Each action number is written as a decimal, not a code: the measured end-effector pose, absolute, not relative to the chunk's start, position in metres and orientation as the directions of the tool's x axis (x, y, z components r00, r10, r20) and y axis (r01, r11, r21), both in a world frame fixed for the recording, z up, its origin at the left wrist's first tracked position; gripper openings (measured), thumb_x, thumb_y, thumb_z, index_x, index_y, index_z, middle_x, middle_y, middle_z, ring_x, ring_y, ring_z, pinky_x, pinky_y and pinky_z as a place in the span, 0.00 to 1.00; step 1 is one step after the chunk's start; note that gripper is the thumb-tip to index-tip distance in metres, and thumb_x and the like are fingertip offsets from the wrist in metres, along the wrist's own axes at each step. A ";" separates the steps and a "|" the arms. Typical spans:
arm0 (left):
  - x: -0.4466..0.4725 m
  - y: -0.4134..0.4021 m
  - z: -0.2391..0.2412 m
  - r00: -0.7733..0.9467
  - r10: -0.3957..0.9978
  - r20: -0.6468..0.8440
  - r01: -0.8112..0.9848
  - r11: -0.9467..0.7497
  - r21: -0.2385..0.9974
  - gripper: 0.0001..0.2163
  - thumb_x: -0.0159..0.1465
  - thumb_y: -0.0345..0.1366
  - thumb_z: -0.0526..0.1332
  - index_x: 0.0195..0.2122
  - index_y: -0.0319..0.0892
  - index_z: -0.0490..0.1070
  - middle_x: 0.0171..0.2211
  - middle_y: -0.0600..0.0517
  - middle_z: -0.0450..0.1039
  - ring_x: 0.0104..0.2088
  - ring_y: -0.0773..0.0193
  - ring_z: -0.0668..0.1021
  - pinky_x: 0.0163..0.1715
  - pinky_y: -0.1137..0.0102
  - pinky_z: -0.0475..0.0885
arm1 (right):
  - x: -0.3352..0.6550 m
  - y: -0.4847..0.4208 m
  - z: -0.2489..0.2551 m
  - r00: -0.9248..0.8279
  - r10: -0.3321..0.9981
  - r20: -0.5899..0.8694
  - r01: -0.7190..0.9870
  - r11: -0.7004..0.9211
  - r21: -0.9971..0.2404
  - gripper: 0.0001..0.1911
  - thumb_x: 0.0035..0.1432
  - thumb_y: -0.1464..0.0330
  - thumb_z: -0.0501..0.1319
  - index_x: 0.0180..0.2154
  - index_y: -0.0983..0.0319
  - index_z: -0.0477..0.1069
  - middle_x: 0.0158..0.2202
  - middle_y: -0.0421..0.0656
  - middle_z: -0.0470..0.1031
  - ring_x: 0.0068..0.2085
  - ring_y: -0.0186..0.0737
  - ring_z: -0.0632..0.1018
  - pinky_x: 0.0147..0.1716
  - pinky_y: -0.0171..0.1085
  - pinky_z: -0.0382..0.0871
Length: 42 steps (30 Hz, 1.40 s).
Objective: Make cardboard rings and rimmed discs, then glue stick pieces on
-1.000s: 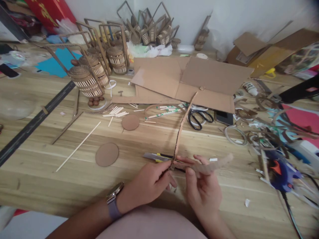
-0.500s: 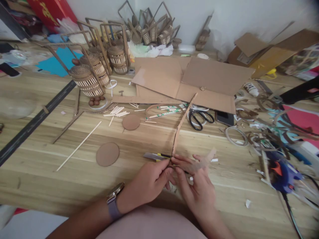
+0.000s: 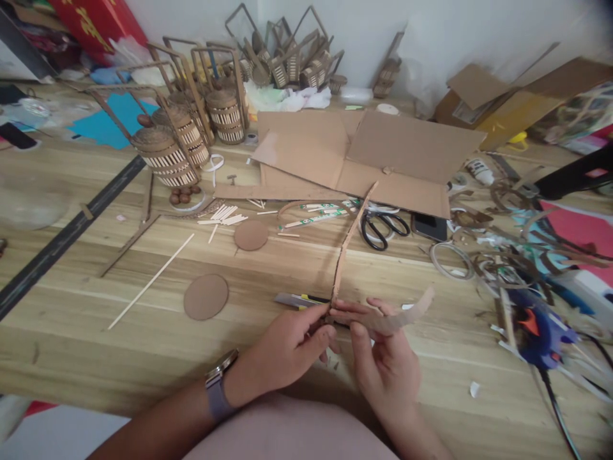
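Low over the near side of the table, my left hand point(image 3: 292, 342) pinches a narrow cardboard strip point(image 3: 345, 252). One length of the strip sticks out away from me, and a paler curling strip end point(image 3: 407, 317) runs across my right fingers. My right hand point(image 3: 385, 358) grips this part between thumb and fingers. Where the two lengths meet is mostly covered by my fingertips. Beyond my left fingers lies a utility knife point(image 3: 293, 299), partly hidden. Two cardboard discs, a larger one point(image 3: 206, 297) and a smaller one point(image 3: 251, 235), lie flat to the left.
Black-handled scissors point(image 3: 384, 229) and flattened cardboard point(image 3: 306, 153) lie farther back. Small handled baskets point(image 3: 165, 156) stand at the back left. A blue glue gun point(image 3: 543, 338) with its cord rests at the right, near cardboard scraps and a tape roll point(image 3: 451, 260). Short sticks point(image 3: 225, 214) are scattered mid-table.
My right hand has slid slightly right along the strip, and its pale free end now reaches farther right. My left hand stays almost in place.
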<state>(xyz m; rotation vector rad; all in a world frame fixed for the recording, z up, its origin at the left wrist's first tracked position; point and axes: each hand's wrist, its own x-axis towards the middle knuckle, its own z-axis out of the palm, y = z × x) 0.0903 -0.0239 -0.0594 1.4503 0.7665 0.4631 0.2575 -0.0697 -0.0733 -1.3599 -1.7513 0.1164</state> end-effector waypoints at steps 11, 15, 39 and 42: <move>0.091 -0.022 -0.065 0.644 0.742 -0.185 0.173 0.094 0.980 0.18 0.70 0.47 0.50 0.47 0.39 0.71 0.28 0.51 0.75 0.26 0.66 0.77 0.28 0.74 0.70 | 0.254 -0.065 -0.073 -0.130 0.806 0.578 0.813 0.420 -0.404 0.04 0.64 0.70 0.57 0.41 0.58 0.68 0.39 0.42 0.82 0.44 0.42 0.81 0.53 0.47 0.60; 0.091 -0.023 -0.065 0.659 0.732 -0.174 0.194 0.057 0.979 0.18 0.71 0.44 0.49 0.48 0.39 0.71 0.28 0.50 0.77 0.26 0.65 0.78 0.29 0.74 0.71 | 0.255 -0.066 -0.072 -0.114 0.805 0.582 0.796 0.424 -0.431 0.08 0.64 0.72 0.56 0.44 0.57 0.68 0.39 0.41 0.82 0.42 0.41 0.81 0.54 0.48 0.62; 0.090 -0.022 -0.061 0.637 0.753 -0.164 0.200 0.044 0.979 0.17 0.71 0.45 0.49 0.44 0.39 0.72 0.28 0.51 0.76 0.26 0.66 0.78 0.28 0.75 0.70 | 0.256 -0.064 -0.076 -0.105 0.812 0.574 0.802 0.411 -0.434 0.06 0.65 0.70 0.57 0.43 0.58 0.69 0.40 0.42 0.81 0.44 0.41 0.80 0.53 0.47 0.62; 0.089 -0.022 -0.061 0.652 0.743 -0.149 0.221 0.001 0.975 0.16 0.71 0.43 0.48 0.42 0.39 0.72 0.27 0.51 0.77 0.26 0.65 0.78 0.28 0.75 0.69 | 0.256 -0.066 -0.074 -0.089 0.811 0.578 0.789 0.412 -0.456 0.07 0.64 0.71 0.57 0.44 0.58 0.69 0.40 0.41 0.81 0.44 0.41 0.80 0.55 0.47 0.62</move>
